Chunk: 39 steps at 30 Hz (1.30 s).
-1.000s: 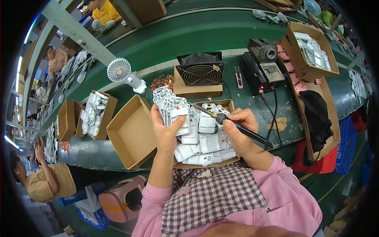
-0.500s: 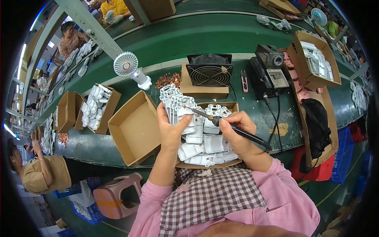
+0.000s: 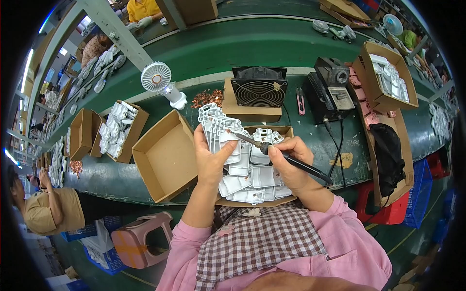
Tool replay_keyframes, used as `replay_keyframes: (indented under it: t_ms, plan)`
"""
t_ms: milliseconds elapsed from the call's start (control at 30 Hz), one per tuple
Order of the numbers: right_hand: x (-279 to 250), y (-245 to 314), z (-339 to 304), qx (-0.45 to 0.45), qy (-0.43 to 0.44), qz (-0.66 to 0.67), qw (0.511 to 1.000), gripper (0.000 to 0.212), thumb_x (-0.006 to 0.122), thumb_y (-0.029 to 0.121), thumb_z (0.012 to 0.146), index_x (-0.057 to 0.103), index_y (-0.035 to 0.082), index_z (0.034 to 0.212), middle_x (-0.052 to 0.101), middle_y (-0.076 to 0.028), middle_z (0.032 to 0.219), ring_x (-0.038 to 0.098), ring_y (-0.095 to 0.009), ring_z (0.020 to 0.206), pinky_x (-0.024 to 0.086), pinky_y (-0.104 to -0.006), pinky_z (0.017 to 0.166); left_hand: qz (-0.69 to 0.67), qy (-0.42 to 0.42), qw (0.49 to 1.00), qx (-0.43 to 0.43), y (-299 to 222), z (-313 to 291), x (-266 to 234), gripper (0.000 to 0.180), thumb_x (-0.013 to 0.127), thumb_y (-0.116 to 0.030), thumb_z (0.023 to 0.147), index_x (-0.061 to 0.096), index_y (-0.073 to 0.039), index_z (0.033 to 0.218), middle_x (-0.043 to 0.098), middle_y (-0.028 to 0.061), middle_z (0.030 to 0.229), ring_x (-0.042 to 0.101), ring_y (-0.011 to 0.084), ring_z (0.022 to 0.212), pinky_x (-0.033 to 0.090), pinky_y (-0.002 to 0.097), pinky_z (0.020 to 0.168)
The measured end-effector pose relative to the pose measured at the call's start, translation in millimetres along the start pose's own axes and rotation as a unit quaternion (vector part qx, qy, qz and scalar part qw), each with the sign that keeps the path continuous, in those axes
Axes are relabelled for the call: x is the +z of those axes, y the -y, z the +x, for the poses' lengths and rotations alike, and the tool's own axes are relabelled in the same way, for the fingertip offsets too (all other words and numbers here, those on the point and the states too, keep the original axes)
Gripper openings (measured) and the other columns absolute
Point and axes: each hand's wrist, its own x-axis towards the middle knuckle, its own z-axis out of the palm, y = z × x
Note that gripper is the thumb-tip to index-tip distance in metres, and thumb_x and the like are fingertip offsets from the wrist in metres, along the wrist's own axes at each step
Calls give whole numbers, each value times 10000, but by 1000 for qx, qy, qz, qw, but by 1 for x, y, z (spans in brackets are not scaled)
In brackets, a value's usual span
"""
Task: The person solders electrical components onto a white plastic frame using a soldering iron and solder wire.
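Note:
A stack of white plastic housings [image 3: 213,123] is gripped in my left hand [image 3: 209,154], thumb on the near side. My right hand [image 3: 291,159] is closed round the black handle of a soldering iron [image 3: 306,168]. Its metal tip points left and meets the top housing near a small copper-coloured piece; whether it touches cannot be made out. Under both hands, a cardboard box [image 3: 286,130] holds more white housings [image 3: 267,177], several with small copper-coloured spots.
An open cardboard box [image 3: 167,162] stands at left, near a small white fan [image 3: 158,78]. Copper-coloured pieces [image 3: 208,98] lie beside a black fan [image 3: 258,89]. At right are pink-handled tweezers [image 3: 300,102] and a black soldering station [image 3: 330,89], its cable running to the iron.
The view has shifted very slightly. Both hands keep their hold, with the iron's tip at the same spot on the top housing. A co-worker at far left has bent lower.

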Motion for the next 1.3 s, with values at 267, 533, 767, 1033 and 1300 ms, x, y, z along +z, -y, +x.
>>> replay_keyframes:
  t_ms: [267, 533, 767, 1033, 1300]
  plan:
    - [1, 0, 0, 12, 1, 3, 1000, 165, 715, 102, 825, 571, 20, 830, 628, -35, 753, 532, -44, 646, 436, -201, 572, -4, 5, 1000, 1, 1, 1, -2, 725, 735, 2, 722, 309, -3, 1308, 514, 102, 1172, 534, 170, 1067, 431, 314, 935]
    - [-1, -6, -3, 18, -15, 20, 1000, 168, 715, 97, 823, 566, 20, 833, 624, -34, 754, 526, -41, 640, 428, -201, 559, -1, 7, 1000, 1, 1, 1, -1, 712, 733, 8, 717, 316, 1, 1294, 515, 103, 1165, 541, 169, 1052, 441, 314, 926]
    - [-1, -4, -2, -4, 16, 7, 1000, 155, 670, 63, 850, 523, 13, 853, 599, -54, 745, 529, -53, 565, 432, -185, 498, 7, 5, 1000, -1, -2, -2, 1, 704, 739, 3, 711, 329, -7, 1283, 525, 97, 1132, 550, 164, 1030, 461, 307, 895]
    - [1, -3, -1, -4, 14, 17, 1000, 158, 675, 69, 849, 528, 12, 859, 593, -49, 738, 523, -47, 553, 422, -179, 486, 19, 8, 1000, 12, 1, -1, 0, 700, 745, 2, 712, 334, -7, 1279, 524, 87, 1131, 546, 156, 1027, 456, 299, 898]
    - [1, -4, -1, -4, 17, -3, 1000, 156, 675, 68, 849, 528, 16, 857, 593, -47, 741, 523, -45, 555, 416, -178, 479, 20, 8, 1000, 6, 0, -1, 0, 710, 746, 8, 712, 329, -2, 1287, 518, 92, 1155, 542, 155, 1041, 455, 301, 906]
